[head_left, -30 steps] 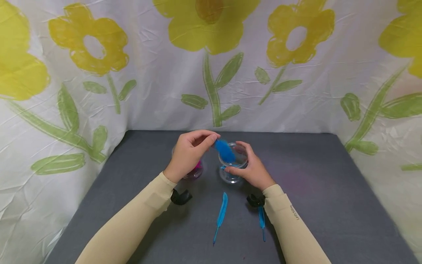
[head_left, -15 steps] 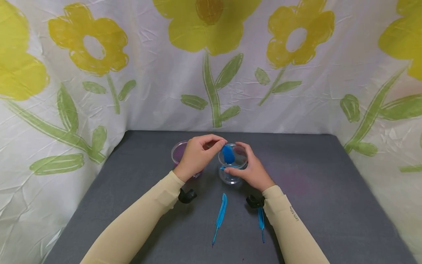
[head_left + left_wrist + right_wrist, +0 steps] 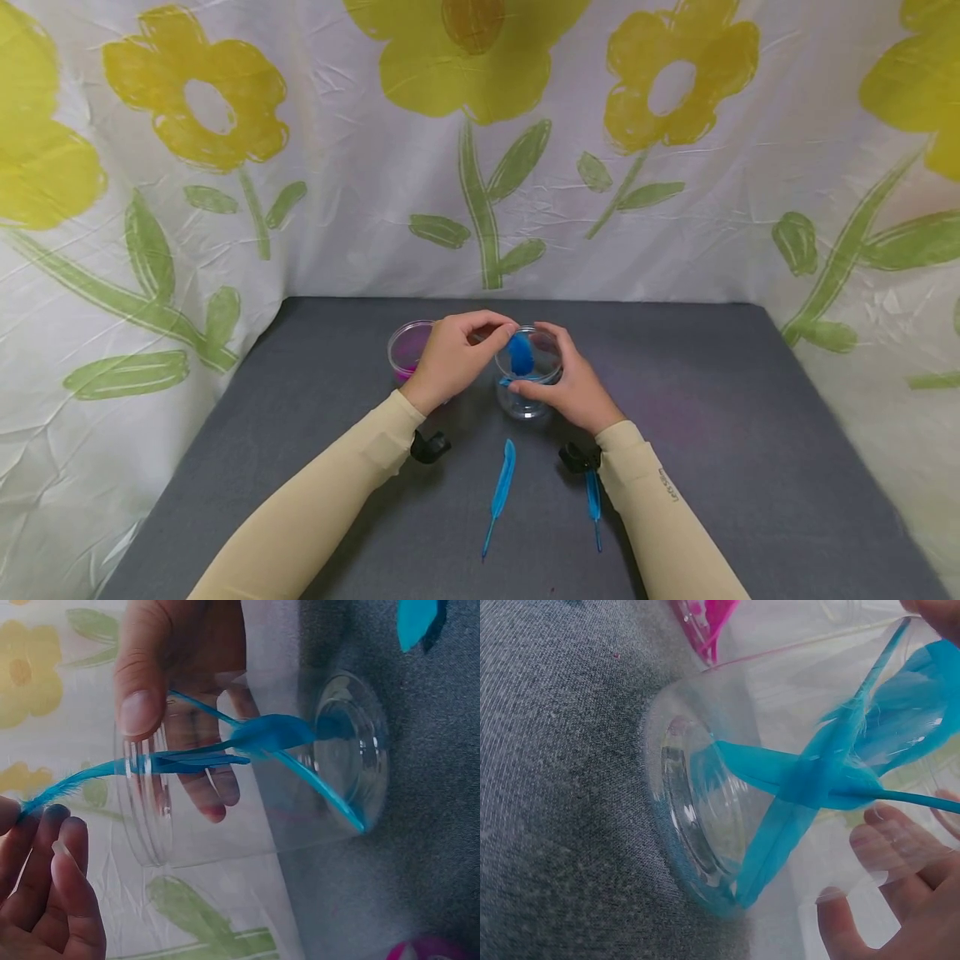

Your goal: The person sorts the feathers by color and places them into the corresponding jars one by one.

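My left hand (image 3: 459,354) pinches one end of a blue feather (image 3: 521,355) at the mouth of a clear plastic jar (image 3: 522,407). The feather's other end reaches down inside the jar, as the left wrist view shows. My right hand (image 3: 573,379) grips the jar around its upper part, thumb on the near side and fingers behind. In the right wrist view, blue feathers (image 3: 776,836) cross each other inside the jar, which stands upright on the dark cloth. Two more blue feathers lie on the cloth, one in front of the jar (image 3: 503,487) and one beside my right sleeve (image 3: 593,496).
A second clear jar (image 3: 401,354) with pink content stands left of the first, partly behind my left hand. Grey cloth (image 3: 697,467) covers the table. A white curtain (image 3: 345,167) with yellow flowers hangs behind and at both sides.
My left hand has moved right and slightly down, bringing the feather deeper into the jar's mouth. More of the pink-filled jar shows. My right hand has stayed on the clear jar.
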A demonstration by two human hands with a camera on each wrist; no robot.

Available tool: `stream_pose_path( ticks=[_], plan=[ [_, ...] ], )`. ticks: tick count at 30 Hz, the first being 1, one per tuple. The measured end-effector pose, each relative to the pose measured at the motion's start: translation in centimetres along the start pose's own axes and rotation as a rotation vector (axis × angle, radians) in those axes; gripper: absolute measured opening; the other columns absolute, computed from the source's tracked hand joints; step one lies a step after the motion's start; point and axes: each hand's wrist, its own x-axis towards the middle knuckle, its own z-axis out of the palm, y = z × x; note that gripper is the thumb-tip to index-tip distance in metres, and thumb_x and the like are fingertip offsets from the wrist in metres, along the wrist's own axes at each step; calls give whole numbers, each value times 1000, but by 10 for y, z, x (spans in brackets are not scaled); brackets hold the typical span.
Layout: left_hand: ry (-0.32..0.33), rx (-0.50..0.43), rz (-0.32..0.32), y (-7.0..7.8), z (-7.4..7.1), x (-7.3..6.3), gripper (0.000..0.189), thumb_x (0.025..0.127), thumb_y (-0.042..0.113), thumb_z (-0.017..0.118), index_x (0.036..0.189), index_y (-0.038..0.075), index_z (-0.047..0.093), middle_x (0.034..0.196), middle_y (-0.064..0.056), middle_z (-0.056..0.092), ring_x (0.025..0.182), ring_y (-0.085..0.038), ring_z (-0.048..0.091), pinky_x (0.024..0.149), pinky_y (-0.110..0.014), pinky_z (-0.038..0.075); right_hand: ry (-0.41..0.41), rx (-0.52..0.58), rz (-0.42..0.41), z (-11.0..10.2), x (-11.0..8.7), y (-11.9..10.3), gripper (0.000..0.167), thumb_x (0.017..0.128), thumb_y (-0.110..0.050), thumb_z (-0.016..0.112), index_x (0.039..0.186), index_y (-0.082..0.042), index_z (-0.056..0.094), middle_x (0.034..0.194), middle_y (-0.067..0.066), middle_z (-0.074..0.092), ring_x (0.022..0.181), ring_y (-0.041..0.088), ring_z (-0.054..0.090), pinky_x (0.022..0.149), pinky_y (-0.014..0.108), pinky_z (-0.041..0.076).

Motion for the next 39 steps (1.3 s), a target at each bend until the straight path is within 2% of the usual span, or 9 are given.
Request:
stream_pose_path(
  ticks=[13,20,27,39],
  plan=[
    [-48,92,71,-1,9,-3,20,107,30,70,120,19,82,115,5,80,91,-8,73,84,-26,63,0,-8,-1,2,-1,1,98,89,-50,88,166,-37,28,169,0,44,159,32,41,126,69,35],
    [-60,121,122,-3,10,-4,22,107,29,71,122,18,82,112,3,80,90,-8,71,82,-26,63,-2,-8,7,3,-1,-1,96,91,-45,88,166,-37,28,170,0,42,159,31,41,125,71,36],
    [-111,159,120,-6,11,-12,24,106,31,72,125,20,80,108,7,76,96,-7,69,81,-27,61,-8,0,-4,2,-1,-2,99,89,-54,88,166,-38,28,170,-2,43,160,27,39,126,68,37],
    [-100,175,144,-6,5,-22,22,107,31,72,124,20,80,110,7,77,99,-6,71,82,-26,62,-9,-4,-13,0,-1,-1,101,89,-55,87,167,-36,26,169,-2,43,159,26,40,126,65,36]
  ],
)
